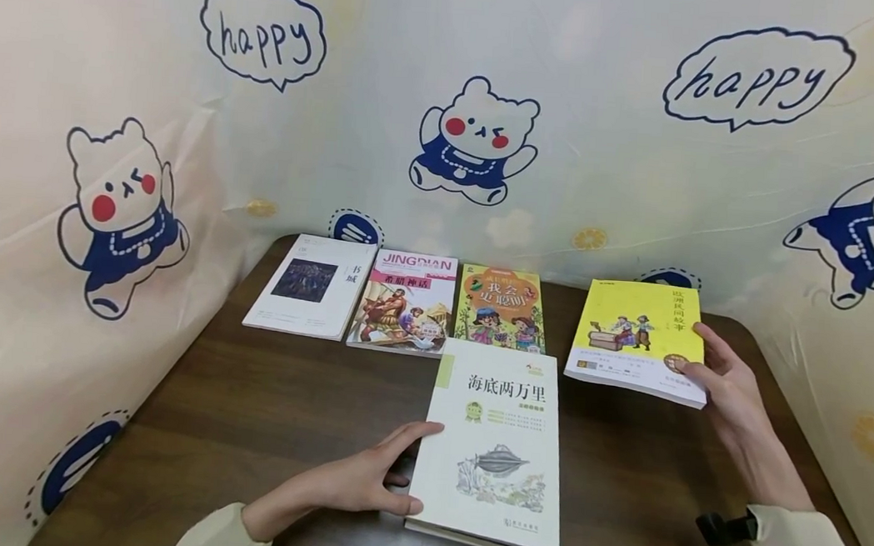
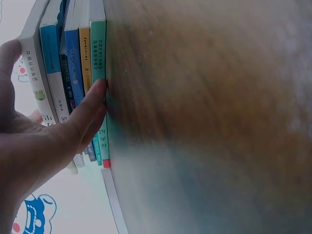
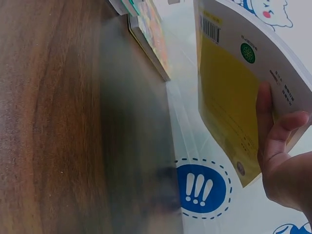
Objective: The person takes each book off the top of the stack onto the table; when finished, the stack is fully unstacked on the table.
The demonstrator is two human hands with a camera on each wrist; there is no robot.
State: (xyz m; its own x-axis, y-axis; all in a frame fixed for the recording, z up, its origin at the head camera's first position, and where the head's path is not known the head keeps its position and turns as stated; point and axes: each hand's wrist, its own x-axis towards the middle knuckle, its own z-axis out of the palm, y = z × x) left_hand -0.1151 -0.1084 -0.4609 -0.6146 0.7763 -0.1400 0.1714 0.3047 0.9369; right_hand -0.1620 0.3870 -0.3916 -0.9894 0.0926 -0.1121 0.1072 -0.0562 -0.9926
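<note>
My right hand holds a yellow-and-white paperback book by its right edge, thumb on the front cover. In the right wrist view that book's yellow back cover stands off the table, with fingers against it. My left hand touches the left side of a book stack topped by a white book with a submarine drawing. In the left wrist view, extended fingers lie along the stacked spines, among them a green spine nearest the table.
Behind the stack lie a white book with a dark picture, a pink-titled book and a green-orange children's book, side by side on the brown wooden table. A cartoon-printed cloth hangs around the table.
</note>
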